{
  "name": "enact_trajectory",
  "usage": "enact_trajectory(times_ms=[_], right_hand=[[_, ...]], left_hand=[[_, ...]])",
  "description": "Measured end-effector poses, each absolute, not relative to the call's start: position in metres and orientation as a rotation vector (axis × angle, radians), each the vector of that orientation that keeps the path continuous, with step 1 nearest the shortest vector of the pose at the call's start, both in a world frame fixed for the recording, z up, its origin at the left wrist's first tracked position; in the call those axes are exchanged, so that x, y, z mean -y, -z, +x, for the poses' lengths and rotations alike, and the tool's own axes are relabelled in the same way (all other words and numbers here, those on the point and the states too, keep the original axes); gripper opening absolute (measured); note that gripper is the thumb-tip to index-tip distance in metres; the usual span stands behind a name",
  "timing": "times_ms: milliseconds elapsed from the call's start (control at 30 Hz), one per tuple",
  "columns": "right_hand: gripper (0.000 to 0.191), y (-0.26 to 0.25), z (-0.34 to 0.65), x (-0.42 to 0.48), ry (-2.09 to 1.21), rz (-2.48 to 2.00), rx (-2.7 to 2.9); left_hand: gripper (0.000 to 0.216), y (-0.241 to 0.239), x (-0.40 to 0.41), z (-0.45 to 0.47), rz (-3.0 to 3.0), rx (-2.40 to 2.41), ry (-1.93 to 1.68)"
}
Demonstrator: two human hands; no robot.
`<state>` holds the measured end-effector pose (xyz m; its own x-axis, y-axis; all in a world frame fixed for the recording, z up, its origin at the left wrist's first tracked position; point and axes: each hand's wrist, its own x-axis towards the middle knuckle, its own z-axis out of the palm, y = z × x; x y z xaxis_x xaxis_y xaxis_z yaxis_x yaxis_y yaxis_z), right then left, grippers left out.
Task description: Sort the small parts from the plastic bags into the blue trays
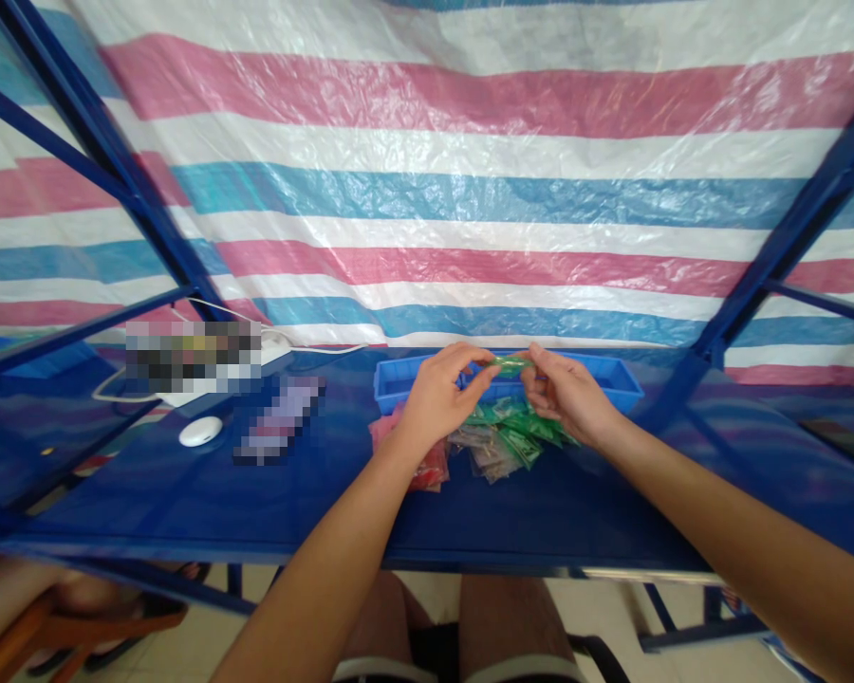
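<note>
Between the fingertips of both hands stretches a small green plastic bag (510,365), held over the long blue tray (619,378). My left hand (447,387) pinches its left end, and my right hand (564,391) grips the right end. Just below lie loose piles of small bags on the blue table: green bags (523,434) under the right hand, clear bags (490,453) in the middle, and red and pink bags (433,467) partly hidden behind my left forearm. What the held bag contains is too small to make out.
Left of the piles are a blurred-out phone-shaped object (281,420), a white round case (200,432) and a white power strip (220,378) with cables. Blue metal posts (789,228) frame the table (541,522), and a striped plastic sheet (470,209) hangs behind. Someone's legs show at lower left.
</note>
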<state>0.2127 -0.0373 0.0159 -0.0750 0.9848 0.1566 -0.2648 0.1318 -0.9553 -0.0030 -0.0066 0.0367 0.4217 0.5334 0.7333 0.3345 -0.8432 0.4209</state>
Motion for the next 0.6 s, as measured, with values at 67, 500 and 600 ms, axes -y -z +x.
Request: enact_trajectory(times_ms=[67, 500, 600], right_hand=[[0.041, -0.0148, 0.2126, 0.0384, -1.252, -0.862, 1.218], [0.049, -0.0132, 0.2174, 0.0358, -1.444, -0.848, 1.14], [0.045, -0.0139, 0.2172, 0.0367, -1.514, -0.839, 1.158]], left_hand=[[0.021, -0.0353, 0.0071, -0.0017, 2.351, -0.817, -1.391], [0.049, -0.0383, 0.0091, -0.0018, 2.477, -0.567, -1.29], [0.029, -0.0372, 0.006, -0.003, 2.534, -0.577, -1.304]])
